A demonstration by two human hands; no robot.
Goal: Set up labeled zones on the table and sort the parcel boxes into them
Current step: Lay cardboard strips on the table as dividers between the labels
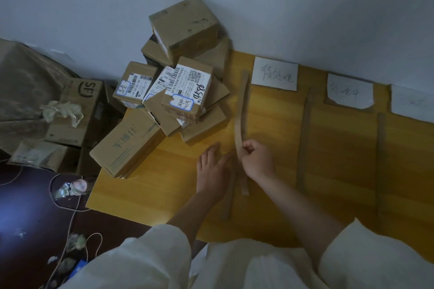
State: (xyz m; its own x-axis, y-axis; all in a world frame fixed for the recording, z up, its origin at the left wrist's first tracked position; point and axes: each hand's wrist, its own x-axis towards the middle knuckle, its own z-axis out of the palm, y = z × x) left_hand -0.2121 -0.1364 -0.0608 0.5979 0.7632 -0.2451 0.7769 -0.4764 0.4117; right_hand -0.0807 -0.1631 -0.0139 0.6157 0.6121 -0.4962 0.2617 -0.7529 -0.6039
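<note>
A heap of brown parcel boxes (pixel 185 91) with white shipping labels fills the table's far left corner. Three white handwritten labels lie along the wall: one at the left (pixel 274 76), one in the middle (pixel 350 91), one at the right edge (pixel 412 103). My right hand (pixel 257 158) pinches a long cardboard strip (pixel 242 110) that curves toward the wall beside the boxes. My left hand (pixel 212 168) rests flat on the yellow table (pixel 277 129), fingers spread, over another strip (pixel 229 197). Two more strips (pixel 305 138) (pixel 381 164) lie as dividers to the right.
Left of the table, on the dark floor, stand more cardboard boxes (pixel 79 112) with crumpled plastic on top, loose cords (pixel 70 218) and scraps. A plain wall runs behind the table. White sleeves fill the bottom of the view.
</note>
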